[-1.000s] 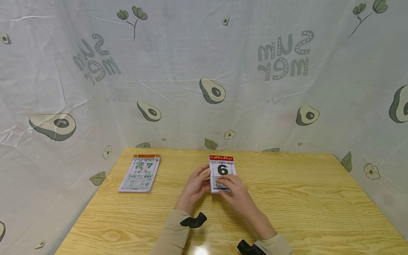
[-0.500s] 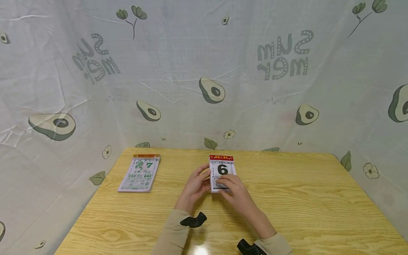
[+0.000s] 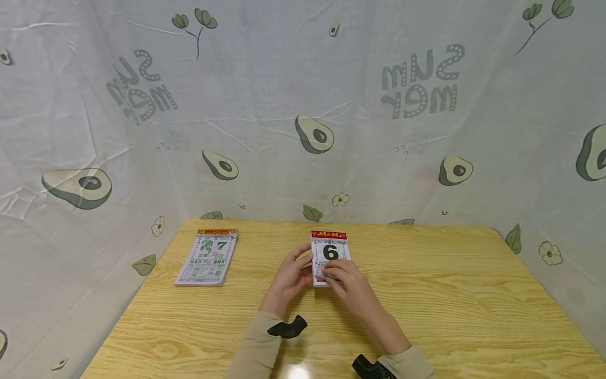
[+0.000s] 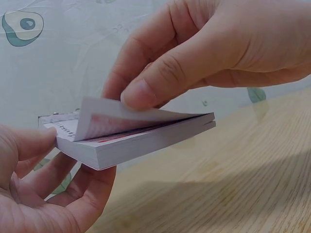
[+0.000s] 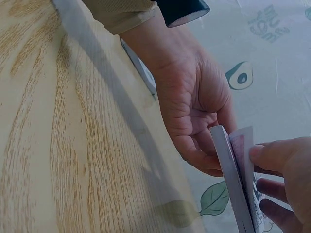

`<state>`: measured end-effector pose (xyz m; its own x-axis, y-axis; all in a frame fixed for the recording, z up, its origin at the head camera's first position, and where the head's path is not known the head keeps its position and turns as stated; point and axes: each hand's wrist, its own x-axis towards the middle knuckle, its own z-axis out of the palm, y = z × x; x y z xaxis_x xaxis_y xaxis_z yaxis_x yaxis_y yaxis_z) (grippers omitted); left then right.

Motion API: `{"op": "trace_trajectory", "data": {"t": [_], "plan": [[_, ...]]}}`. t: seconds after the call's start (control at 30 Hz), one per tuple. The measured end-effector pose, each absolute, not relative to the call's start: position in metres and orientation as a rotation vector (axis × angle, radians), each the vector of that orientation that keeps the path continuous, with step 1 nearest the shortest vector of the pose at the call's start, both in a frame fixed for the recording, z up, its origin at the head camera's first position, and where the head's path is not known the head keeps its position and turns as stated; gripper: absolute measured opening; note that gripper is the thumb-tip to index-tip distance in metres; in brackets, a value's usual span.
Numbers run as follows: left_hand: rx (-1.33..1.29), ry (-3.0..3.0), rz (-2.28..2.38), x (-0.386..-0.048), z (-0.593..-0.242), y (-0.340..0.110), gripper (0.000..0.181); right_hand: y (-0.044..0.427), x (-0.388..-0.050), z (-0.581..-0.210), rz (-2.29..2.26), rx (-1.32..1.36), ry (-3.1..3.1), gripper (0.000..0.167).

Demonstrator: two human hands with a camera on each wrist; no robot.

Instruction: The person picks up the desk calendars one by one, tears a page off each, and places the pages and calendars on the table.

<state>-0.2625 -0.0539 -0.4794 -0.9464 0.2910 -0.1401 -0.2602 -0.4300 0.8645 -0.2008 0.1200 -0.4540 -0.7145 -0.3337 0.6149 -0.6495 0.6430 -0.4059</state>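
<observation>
Left hand [image 3: 291,276] around the calendar [image 3: 330,252], right hand [image 3: 351,287] in a pinch on lifted paper [image 4: 101,114] (sheet count unclear).

My left hand [image 4: 58,199], at lower left, supports a thick paper pad [image 4: 155,140] above the wood-grain tabletop [image 4: 262,204], thumb at its edge and fingers beneath. My right hand [image 4: 214,53], entering from upper right, pinches a raised sheet [image 4: 92,119], its thumb on the near face. Red print shows in the gap below. A shadow [image 4: 204,191] lies on the tabletop; behind stands a pale cloth [image 4: 68,73] with an avocado motif [image 4: 23,27] at upper left.
</observation>
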Motion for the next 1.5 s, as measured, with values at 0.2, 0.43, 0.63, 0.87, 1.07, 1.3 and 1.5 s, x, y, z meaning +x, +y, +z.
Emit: {"op": "trace_trajectory", "data": {"t": [0.2,0.43,0.63,0.87,1.07,1.3,1.5], "plan": [[0.055,1.446,2.413,-0.2627,-0.4800,-0.0538,0.039,0.1195,-0.1994,-0.4516,0.833,0.699,-2.383,0.008],[0.046,1.450,2.411,-0.2613,-0.4797,-0.0513,0.037,0.1181,-0.1983,-0.4516,0.897,0.644,-2.391,0.007],[0.050,1.447,2.414,-0.2609,-0.4798,-0.0497,0.036,0.1184,-0.1979,-0.4512,0.965,0.627,-2.360,0.010],[0.085,1.392,2.427,-0.2605,-0.4801,-0.0488,0.039,0.1200,-0.1973,-0.4498,1.128,0.555,-2.409,0.011],[0.118,1.336,2.431,-0.2611,-0.4824,-0.0485,0.045,0.1208,-0.1971,-0.4483,1.255,0.511,-2.406,0.013],[0.140,1.250,2.471,-0.2620,-0.4848,-0.0459,0.046,0.1210,-0.1993,-0.4457,1.357,0.476,-2.344,0.004],[0.131,1.209,2.474,-0.2625,-0.4860,-0.0441,0.042,0.1213,-0.1999,-0.4439,1.402,0.407,-2.336,0.004]]}}
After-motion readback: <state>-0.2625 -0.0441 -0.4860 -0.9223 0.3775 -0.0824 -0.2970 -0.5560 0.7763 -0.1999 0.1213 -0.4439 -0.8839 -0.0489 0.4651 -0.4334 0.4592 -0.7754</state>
